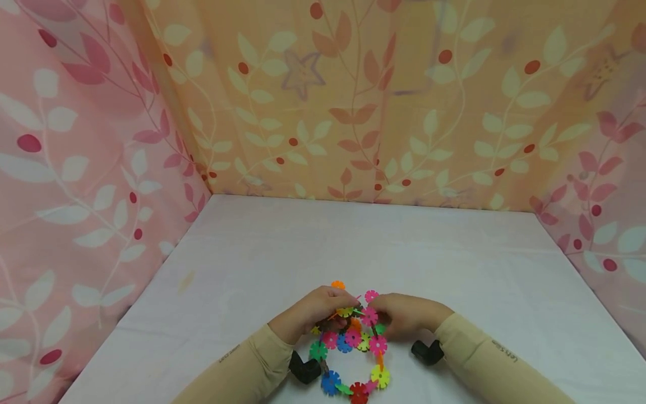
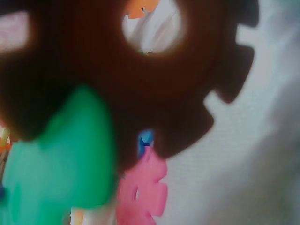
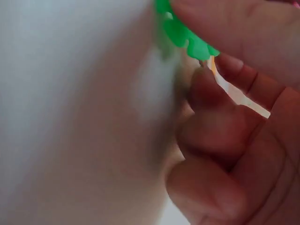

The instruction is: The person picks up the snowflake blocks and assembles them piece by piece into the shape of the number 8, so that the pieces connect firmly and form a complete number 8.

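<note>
The right hand (image 1: 411,311) pinches a green disc (image 3: 180,35) between thumb and fingers; just across, the left hand (image 1: 318,308) pinches the chain of flower-shaped discs (image 1: 353,338) near its top. The chain's loop hangs below and between them, over the white tabletop (image 1: 429,258). I'd call it light, each disc stiff, the joints loose; best held by flat faces beside a joint. Beyond the grip, tabletop stretches to the back curtain (image 1: 328,129), side curtains (image 1: 75,185) well apart.
</note>
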Demonstrator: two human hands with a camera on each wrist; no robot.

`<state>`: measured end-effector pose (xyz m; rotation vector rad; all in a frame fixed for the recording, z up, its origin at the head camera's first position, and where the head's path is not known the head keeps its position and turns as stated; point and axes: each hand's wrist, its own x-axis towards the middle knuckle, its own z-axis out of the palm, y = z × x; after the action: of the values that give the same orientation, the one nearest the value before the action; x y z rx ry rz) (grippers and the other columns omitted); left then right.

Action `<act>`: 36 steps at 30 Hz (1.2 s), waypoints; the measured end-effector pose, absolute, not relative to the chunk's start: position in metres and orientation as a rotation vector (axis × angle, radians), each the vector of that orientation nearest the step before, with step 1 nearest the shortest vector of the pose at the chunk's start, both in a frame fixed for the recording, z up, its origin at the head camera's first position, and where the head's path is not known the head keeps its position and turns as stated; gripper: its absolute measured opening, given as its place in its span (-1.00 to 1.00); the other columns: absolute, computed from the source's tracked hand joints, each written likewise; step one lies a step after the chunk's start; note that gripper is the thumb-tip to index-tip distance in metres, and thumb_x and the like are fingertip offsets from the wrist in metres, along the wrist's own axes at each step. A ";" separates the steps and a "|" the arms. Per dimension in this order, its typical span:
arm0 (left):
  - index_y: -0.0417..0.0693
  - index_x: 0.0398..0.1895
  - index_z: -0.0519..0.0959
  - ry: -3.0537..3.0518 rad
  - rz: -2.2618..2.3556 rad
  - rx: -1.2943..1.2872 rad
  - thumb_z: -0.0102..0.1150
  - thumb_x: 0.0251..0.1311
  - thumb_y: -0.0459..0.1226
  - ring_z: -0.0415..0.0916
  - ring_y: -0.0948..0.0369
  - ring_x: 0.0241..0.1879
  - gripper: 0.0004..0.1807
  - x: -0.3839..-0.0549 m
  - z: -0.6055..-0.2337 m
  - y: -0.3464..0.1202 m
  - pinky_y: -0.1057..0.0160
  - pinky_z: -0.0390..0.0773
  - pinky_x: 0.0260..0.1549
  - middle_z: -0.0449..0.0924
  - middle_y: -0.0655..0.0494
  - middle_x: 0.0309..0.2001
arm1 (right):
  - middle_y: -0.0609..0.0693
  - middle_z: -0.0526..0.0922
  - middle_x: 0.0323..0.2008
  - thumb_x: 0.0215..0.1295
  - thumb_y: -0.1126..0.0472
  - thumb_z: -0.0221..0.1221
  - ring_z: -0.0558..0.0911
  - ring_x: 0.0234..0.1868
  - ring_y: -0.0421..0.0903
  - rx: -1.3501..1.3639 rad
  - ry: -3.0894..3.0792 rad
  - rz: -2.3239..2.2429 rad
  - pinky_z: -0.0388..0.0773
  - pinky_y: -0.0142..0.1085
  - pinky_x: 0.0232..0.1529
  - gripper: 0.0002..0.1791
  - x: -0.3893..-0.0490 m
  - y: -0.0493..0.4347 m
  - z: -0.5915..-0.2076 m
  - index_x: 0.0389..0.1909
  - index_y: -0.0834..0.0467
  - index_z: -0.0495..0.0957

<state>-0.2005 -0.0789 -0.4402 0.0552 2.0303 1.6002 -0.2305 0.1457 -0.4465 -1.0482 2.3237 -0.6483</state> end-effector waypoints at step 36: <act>-0.19 -0.14 0.61 2.021 1.711 0.160 0.21 0.09 -0.06 0.60 0.08 -0.32 -0.60 -0.198 -0.440 -0.072 0.20 0.59 -0.32 0.59 0.09 -0.31 | 0.26 0.59 -0.55 0.17 0.29 0.19 0.54 -0.55 0.05 -0.719 2.244 -1.427 0.41 -0.31 -0.59 -0.89 -0.240 0.135 -0.410 -0.41 0.28 0.49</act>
<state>-0.1979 -0.0719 -0.4399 0.1602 2.0205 1.7106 -0.2398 0.1347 -0.4105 -0.7191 2.2442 -1.4271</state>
